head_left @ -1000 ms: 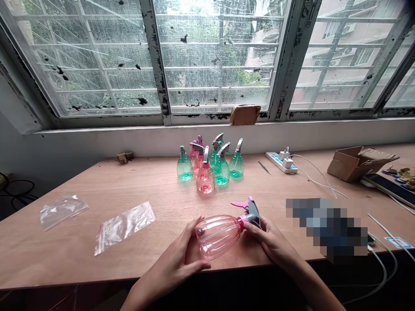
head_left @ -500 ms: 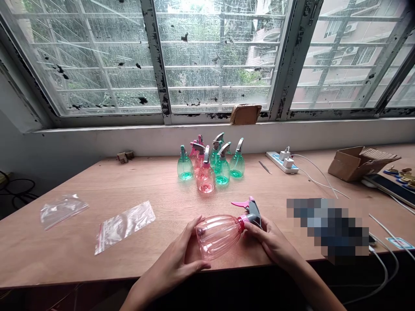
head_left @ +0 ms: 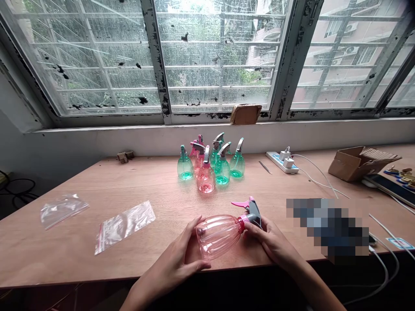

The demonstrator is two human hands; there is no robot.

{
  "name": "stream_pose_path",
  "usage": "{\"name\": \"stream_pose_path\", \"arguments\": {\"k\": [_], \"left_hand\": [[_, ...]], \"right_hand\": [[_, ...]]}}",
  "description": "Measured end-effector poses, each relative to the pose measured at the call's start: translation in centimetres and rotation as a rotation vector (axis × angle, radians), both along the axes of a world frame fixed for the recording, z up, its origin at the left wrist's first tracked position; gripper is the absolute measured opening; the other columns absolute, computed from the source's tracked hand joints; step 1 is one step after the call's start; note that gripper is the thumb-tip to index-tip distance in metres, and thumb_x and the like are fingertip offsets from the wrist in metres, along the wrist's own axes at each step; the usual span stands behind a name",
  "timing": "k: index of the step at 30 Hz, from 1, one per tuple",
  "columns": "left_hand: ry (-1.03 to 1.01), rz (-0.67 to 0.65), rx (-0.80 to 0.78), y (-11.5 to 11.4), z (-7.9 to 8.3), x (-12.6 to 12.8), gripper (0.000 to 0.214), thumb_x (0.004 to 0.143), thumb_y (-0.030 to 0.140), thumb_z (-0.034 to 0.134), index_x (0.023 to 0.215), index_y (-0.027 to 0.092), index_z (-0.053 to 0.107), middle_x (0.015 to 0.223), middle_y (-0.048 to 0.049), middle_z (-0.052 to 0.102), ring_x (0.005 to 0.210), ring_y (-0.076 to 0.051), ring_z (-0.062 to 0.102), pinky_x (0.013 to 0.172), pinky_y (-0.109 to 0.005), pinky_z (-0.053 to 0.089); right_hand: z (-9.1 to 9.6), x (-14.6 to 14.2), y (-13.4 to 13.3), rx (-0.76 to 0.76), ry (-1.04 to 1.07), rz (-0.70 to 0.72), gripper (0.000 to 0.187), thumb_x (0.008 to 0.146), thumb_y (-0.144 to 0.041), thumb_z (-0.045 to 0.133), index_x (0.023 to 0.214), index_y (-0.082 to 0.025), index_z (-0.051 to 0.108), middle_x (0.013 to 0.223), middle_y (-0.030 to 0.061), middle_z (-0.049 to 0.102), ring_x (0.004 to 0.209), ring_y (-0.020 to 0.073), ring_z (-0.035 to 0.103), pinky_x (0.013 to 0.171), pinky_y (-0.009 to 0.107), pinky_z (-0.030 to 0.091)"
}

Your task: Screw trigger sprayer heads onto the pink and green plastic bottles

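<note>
A clear pink spray bottle (head_left: 218, 237) with a grey and pink trigger head (head_left: 253, 214) lies on its side between my hands, near the table's front edge. Its base points left and its trigger faces away from me. My right hand (head_left: 275, 244) grips it at the neck and head, thumb on the collar. Around the base, my left hand (head_left: 178, 259) holds the bottle between fingers and thumb. Farther back stands a cluster of upright spray bottles, among them a pink bottle (head_left: 205, 178) in front and a green bottle (head_left: 222, 170) beside it.
Two clear zip bags (head_left: 125, 226) lie on the left of the wooden table (head_left: 81, 259). A power strip (head_left: 282, 163) with white cables, a thin pen-like item (head_left: 265, 167), an open cardboard box (head_left: 353, 164) and a blurred-out patch (head_left: 330, 226) are to the right.
</note>
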State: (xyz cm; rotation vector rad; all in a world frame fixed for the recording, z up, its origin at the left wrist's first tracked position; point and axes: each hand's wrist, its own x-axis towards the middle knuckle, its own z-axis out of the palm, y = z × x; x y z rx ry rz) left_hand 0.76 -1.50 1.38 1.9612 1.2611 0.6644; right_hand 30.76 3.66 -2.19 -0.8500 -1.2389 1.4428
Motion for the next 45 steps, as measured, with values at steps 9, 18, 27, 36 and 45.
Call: {"name": "stream_pose_path", "arguments": {"k": [9, 18, 27, 36, 45], "left_hand": [[0.003, 0.003, -0.003, -0.2, 0.1, -0.1, 0.092, 0.091, 0.033, 0.075, 0.164, 0.036, 0.019, 0.174, -0.0053, 0.025, 0.157, -0.031, 0.031, 0.13, -0.047, 0.027], [-0.007, 0.01, -0.011, -0.3, 0.5, 0.2, 0.091, 0.09, 0.031, 0.075, 0.164, 0.033, 0.021, 0.172, -0.0073, 0.03, 0.155, -0.032, 0.036, 0.129, -0.049, 0.029], [-0.011, 0.012, -0.019, -0.3, 0.7, 0.3, 0.091, 0.09, 0.031, 0.075, 0.163, 0.033, 0.022, 0.17, -0.0072, 0.034, 0.153, -0.032, 0.038, 0.128, -0.048, 0.03], [-0.005, 0.013, -0.016, -0.3, 1.0, 0.4, 0.089, 0.09, 0.034, 0.074, 0.163, 0.031, 0.024, 0.17, -0.0082, 0.035, 0.153, -0.033, 0.039, 0.128, -0.049, 0.031], [-0.005, 0.013, -0.011, -0.4, 0.8, 0.3, 0.09, 0.09, 0.035, 0.075, 0.163, 0.033, 0.023, 0.171, -0.0081, 0.033, 0.153, -0.034, 0.038, 0.128, -0.05, 0.03]], "right_hand": [[0.1, -0.1, -0.1, 0.005, -0.005, 0.0, 0.028, 0.085, -0.048, 0.082, 0.092, -0.021, 0.074, 0.087, 0.0002, 0.069, 0.081, 0.018, 0.06, 0.083, 0.03, 0.048], [0.3, 0.0, -0.1, 0.009, -0.041, -0.013, 0.031, 0.084, -0.051, 0.081, 0.09, -0.021, 0.074, 0.087, 0.0015, 0.069, 0.081, 0.0201, 0.061, 0.083, 0.032, 0.049], [-0.2, 0.0, 0.1, 0.012, -0.027, -0.015, 0.031, 0.083, -0.05, 0.082, 0.091, -0.021, 0.074, 0.088, 0.0023, 0.068, 0.082, 0.0204, 0.06, 0.081, 0.032, 0.05], [-0.1, 0.0, 0.1, 0.012, -0.012, -0.01, 0.029, 0.085, -0.048, 0.082, 0.093, -0.022, 0.075, 0.088, 0.001, 0.068, 0.08, 0.0186, 0.06, 0.081, 0.03, 0.05], [-0.4, 0.1, 0.2, 0.02, -0.043, -0.013, 0.032, 0.084, -0.052, 0.081, 0.089, -0.021, 0.074, 0.088, 0.0025, 0.069, 0.081, 0.0206, 0.061, 0.081, 0.032, 0.051]]}}
